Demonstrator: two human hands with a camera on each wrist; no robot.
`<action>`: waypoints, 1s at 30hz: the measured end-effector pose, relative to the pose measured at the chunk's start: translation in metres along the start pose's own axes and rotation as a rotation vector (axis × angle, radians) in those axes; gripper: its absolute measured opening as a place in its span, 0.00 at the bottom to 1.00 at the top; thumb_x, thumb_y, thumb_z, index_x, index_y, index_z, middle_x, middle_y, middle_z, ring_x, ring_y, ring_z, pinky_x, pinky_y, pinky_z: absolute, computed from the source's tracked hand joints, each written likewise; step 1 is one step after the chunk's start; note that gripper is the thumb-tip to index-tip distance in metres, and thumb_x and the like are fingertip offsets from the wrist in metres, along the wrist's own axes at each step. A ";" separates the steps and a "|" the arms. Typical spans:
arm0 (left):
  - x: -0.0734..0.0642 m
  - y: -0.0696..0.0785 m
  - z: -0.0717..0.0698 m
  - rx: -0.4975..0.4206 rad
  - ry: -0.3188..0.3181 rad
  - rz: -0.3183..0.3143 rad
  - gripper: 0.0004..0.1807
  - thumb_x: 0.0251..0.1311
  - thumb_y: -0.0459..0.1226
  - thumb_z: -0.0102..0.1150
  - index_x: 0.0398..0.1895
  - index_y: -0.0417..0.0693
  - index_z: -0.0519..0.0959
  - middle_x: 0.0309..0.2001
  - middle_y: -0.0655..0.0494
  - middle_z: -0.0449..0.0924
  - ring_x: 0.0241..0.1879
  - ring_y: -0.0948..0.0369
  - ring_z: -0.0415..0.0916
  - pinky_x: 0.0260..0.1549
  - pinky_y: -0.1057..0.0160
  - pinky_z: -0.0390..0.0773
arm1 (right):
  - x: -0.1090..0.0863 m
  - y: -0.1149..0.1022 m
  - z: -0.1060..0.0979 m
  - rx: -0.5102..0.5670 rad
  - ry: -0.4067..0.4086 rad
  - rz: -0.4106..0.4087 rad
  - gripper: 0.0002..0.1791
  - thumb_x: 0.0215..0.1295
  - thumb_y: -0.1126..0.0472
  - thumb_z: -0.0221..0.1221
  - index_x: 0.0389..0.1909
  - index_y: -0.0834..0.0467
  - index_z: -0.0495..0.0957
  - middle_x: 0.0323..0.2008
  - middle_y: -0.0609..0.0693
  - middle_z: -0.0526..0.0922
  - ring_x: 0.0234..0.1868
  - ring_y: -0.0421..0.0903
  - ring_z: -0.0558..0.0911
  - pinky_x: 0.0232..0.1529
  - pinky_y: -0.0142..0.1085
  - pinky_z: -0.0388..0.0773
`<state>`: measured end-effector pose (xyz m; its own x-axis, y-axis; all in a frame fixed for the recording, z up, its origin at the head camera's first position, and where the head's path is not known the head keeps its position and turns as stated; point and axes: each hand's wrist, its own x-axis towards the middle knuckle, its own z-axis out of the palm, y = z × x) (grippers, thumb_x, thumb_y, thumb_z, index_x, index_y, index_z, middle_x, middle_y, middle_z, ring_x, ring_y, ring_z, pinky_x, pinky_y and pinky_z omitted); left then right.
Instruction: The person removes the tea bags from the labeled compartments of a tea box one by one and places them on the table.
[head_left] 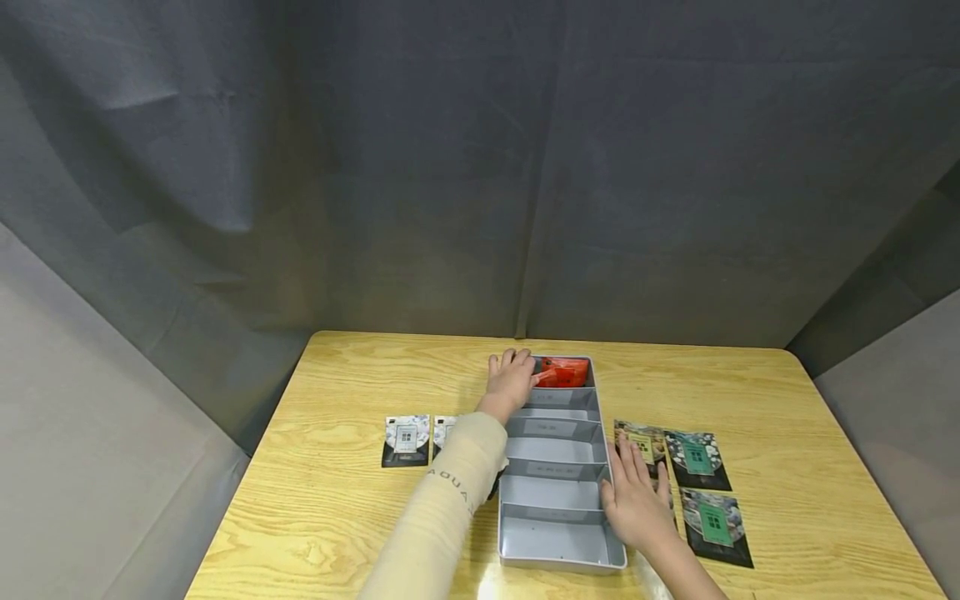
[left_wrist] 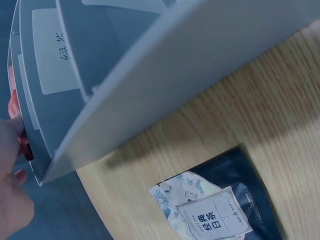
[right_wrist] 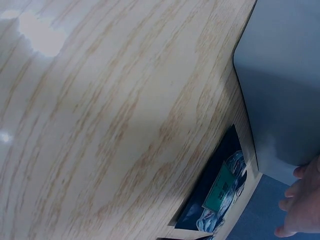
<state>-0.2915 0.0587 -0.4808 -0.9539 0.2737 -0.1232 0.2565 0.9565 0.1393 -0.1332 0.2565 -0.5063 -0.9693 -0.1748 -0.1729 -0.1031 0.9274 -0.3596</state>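
A long grey compartment box (head_left: 553, 533) stands on the table between both hands. Red tea packets (head_left: 566, 372) lie in its far compartment. My left hand (head_left: 510, 385) is at that compartment's left wall, fingers spread, one reaching onto the red packets. In the left wrist view the left hand (left_wrist: 12, 185) shows beside the box's far end, with red packaging at its fingertips. My right hand (head_left: 637, 504) lies along the box's right wall with straight fingers, overlapping a yellow-labelled tea packet (head_left: 651, 442). Its fingers (right_wrist: 295, 195) touch the box's side in the right wrist view.
Left of the box lie white tea packets (head_left: 406, 440), one partly behind my left sleeve (head_left: 450, 492). Two green-labelled packets (head_left: 697, 458) lie to the right, one nearer me. White labels (left_wrist: 52, 55) mark the box's dividers. A dark curtain (head_left: 450, 208) hangs behind the table.
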 end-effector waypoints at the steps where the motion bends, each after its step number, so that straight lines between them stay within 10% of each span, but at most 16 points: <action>1: 0.000 0.000 -0.001 0.000 0.002 0.007 0.18 0.64 0.47 0.47 0.54 0.54 0.72 0.64 0.59 0.63 0.64 0.56 0.54 0.60 0.48 0.51 | 0.000 0.000 0.000 0.000 0.000 0.000 0.33 0.68 0.54 0.41 0.70 0.63 0.46 0.71 0.60 0.39 0.69 0.61 0.42 0.60 0.64 0.30; 18: 0.000 -0.013 0.003 -0.102 0.010 0.126 0.10 0.64 0.47 0.47 0.35 0.56 0.77 0.64 0.59 0.63 0.63 0.56 0.56 0.59 0.46 0.51 | 0.003 0.004 0.002 -0.005 -0.003 0.003 0.32 0.69 0.53 0.40 0.70 0.63 0.47 0.71 0.60 0.38 0.69 0.61 0.42 0.60 0.64 0.31; 30: 0.001 -0.023 -0.002 -0.035 0.272 0.197 0.12 0.67 0.47 0.41 0.42 0.58 0.76 0.52 0.60 0.69 0.55 0.60 0.62 0.57 0.54 0.55 | 0.003 0.004 0.002 -0.001 -0.004 0.000 0.32 0.69 0.53 0.40 0.69 0.64 0.47 0.71 0.60 0.37 0.69 0.61 0.42 0.60 0.63 0.30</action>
<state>-0.2989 0.0373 -0.4825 -0.8945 0.4112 0.1757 0.4389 0.8825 0.1690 -0.1365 0.2593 -0.5101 -0.9683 -0.1760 -0.1770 -0.1031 0.9278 -0.3585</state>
